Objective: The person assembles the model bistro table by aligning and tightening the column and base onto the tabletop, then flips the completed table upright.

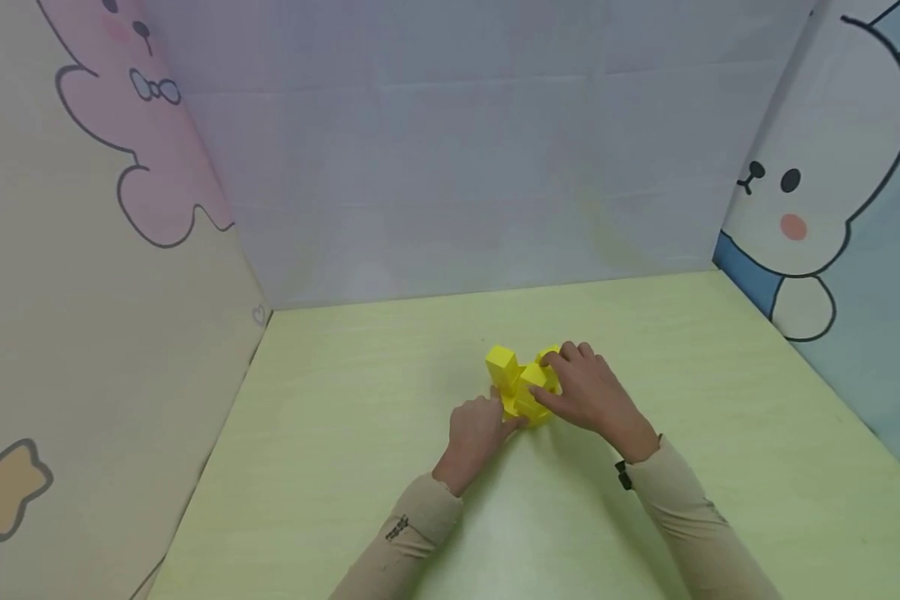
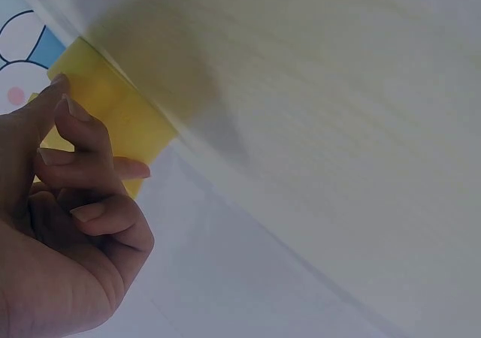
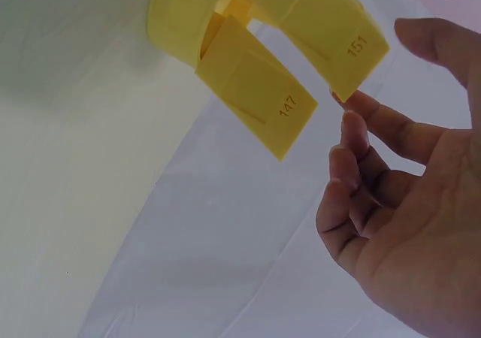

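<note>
A yellow round holder (image 1: 538,417) rests on the table, with several yellow blocks standing out of its top. My left hand (image 1: 477,429) grips the holder low on its near left side; in the left wrist view its fingers lie against the curved yellow wall (image 2: 124,109). From the right, my right hand (image 1: 588,390) reaches over the top. Its thumb and index finger are spread around a block marked 151 (image 3: 338,45), the index fingertip at its lower corner and the thumb apart from it. Beside that is a block marked 147 (image 3: 259,94).
The pale yellow-green table (image 1: 330,433) extends around the holder. A plain whitish back wall (image 1: 450,167) rises behind it, and side panels with cartoon animals stand left and right. Another yellow block (image 1: 502,367) sticks up at the holder's left.
</note>
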`<state>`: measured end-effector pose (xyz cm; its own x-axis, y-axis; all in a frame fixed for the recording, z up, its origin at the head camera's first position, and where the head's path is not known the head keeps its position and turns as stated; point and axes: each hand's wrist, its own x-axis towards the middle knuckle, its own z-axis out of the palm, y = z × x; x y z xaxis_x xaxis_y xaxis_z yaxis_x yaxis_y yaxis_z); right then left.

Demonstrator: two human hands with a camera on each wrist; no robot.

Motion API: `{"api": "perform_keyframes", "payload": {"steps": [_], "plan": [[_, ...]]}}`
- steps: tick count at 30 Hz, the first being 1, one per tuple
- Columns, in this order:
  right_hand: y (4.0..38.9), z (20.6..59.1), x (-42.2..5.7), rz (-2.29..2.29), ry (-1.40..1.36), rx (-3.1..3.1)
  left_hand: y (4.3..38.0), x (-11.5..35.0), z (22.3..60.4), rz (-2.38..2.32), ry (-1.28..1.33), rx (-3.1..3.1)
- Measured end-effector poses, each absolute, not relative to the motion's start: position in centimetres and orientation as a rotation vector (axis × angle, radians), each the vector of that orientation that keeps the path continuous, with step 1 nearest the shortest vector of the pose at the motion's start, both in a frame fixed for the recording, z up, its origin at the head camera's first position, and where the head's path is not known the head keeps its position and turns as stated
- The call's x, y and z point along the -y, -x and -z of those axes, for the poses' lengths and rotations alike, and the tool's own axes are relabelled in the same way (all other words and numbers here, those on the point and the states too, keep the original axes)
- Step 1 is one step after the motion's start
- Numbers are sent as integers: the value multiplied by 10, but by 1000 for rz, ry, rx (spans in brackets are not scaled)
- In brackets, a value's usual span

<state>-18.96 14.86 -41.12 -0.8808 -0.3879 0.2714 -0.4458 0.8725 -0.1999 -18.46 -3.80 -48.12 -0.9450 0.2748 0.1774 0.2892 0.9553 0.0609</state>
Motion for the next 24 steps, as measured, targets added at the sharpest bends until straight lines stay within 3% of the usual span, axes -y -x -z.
{"api": "perform_keyframes", "payload": {"steps": [7, 15, 24], "plan": [[186, 410, -149, -354, -557, 2841, 184, 38, 481, 148, 425, 2945], [189, 410, -155, -415, -727, 2851, 183, 38, 481, 116, 424, 2935], [185, 405, -153, -295, -698, 2831, 183, 38, 480, 137, 433, 2930]]}}
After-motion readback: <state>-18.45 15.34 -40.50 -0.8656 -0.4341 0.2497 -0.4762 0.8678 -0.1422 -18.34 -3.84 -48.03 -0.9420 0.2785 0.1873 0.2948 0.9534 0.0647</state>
